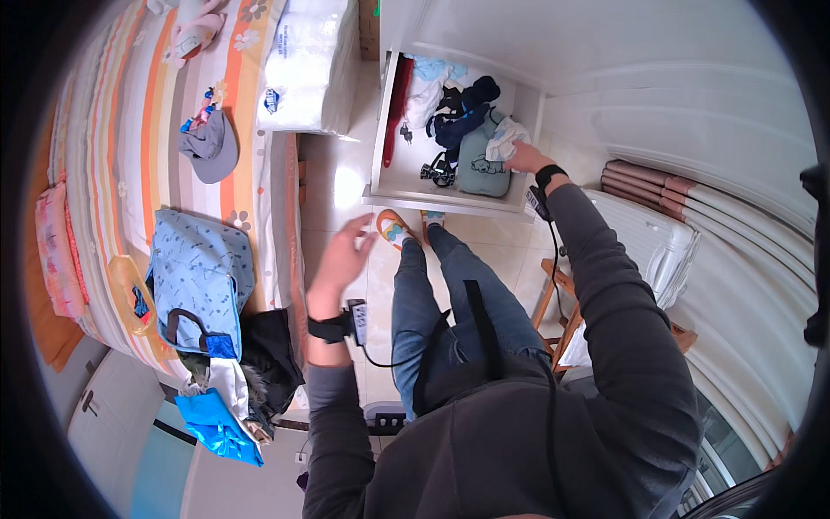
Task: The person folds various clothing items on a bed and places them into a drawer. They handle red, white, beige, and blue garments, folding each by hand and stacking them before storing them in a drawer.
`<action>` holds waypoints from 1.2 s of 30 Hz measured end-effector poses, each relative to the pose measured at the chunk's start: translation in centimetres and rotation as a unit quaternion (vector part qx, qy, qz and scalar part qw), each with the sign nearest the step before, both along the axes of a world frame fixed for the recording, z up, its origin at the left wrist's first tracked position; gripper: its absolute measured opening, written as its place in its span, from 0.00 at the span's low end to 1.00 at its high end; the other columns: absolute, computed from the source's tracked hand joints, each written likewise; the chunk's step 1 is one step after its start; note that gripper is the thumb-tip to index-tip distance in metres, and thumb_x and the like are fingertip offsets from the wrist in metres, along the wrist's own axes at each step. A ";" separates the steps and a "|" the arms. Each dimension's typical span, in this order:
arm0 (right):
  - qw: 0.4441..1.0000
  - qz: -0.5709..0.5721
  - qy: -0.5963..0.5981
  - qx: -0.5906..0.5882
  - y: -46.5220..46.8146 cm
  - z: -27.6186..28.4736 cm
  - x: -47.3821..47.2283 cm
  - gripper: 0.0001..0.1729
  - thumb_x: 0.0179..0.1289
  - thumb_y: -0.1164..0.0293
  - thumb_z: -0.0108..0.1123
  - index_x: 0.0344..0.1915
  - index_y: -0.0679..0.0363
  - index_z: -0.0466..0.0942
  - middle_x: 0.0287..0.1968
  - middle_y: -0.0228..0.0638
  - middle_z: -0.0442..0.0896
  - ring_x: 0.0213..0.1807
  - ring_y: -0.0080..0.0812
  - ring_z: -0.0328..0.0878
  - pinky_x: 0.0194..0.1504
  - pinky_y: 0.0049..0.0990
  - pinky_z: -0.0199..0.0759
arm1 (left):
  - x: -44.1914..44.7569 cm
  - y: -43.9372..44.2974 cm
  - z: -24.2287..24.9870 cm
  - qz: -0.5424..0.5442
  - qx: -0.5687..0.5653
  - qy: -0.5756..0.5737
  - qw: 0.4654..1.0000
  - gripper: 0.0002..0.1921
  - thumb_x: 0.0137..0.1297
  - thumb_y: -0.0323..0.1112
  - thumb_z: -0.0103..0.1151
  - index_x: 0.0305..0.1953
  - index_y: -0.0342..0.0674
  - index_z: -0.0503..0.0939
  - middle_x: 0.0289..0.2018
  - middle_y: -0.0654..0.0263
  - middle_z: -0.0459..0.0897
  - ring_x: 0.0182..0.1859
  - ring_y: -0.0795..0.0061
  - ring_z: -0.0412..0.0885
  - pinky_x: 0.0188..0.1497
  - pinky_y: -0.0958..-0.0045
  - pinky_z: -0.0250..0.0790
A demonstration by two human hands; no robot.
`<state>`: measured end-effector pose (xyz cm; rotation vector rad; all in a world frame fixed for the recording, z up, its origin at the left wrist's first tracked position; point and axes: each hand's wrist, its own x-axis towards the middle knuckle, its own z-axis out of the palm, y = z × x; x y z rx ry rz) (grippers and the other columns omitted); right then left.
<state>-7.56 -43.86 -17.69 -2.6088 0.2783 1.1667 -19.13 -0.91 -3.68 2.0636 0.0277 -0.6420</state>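
A pulled-out white drawer (447, 202) lies before me. My right hand (528, 159) grips a crumpled white cloth with a print (502, 144) at its right side. Partly under that cloth rests a grey-green pouch (476, 185) bearing a dog drawing. Dark navy fabric pieces (457, 126) are heaped beside the pouch, with a black-and-white patterned strap (436, 172) below them. Farther left lie a white cloth (425, 104), a light blue cloth (431, 67) and a long red object (397, 117). My left hand (342, 253) hangs empty outside the drawer, fingers apart.
At left is a bed with a striped sheet (152, 78), holding a grey cap (211, 148), a blue bag (201, 259) and dark clothing (275, 357). A plastic-wrapped white pack (311, 71) sits at its edge. A white suitcase (642, 233) and wooden stool (551, 292) are to the right.
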 end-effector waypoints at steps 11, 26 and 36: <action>0.935 0.298 -0.189 -0.026 5.9 -7.1 7.6 0.58 0.30 0.50 0.73 0.65 0.49 0.57 0.67 0.42 0.57 0.67 0.50 0.52 0.62 0.53 0.53 | -6.1 -5.8 -8.9 0.027 0.036 0.002 0.999 0.14 0.59 0.30 0.54 0.48 0.37 0.74 0.40 0.52 0.79 0.41 0.51 0.77 0.43 0.61 0.70; 0.951 0.118 -0.241 -0.152 -1.1 -9.2 12.6 0.24 0.45 0.66 0.62 0.45 0.57 0.71 0.46 0.42 0.77 0.50 0.43 0.74 0.47 0.40 0.71 | -4.7 -15.7 -12.6 0.130 -0.020 0.125 0.983 0.15 0.61 0.29 0.54 0.51 0.37 0.72 0.42 0.55 0.78 0.41 0.60 0.79 0.42 0.68 0.71; 0.941 0.120 -0.305 0.087 2.9 -17.4 13.4 0.29 0.50 0.64 0.61 0.54 0.61 0.68 0.55 0.44 0.70 0.59 0.50 0.61 0.60 0.44 0.57 | -3.6 -17.6 -12.4 0.166 -0.043 0.137 0.976 0.14 0.61 0.26 0.52 0.50 0.35 0.73 0.41 0.55 0.79 0.41 0.60 0.79 0.42 0.69 0.70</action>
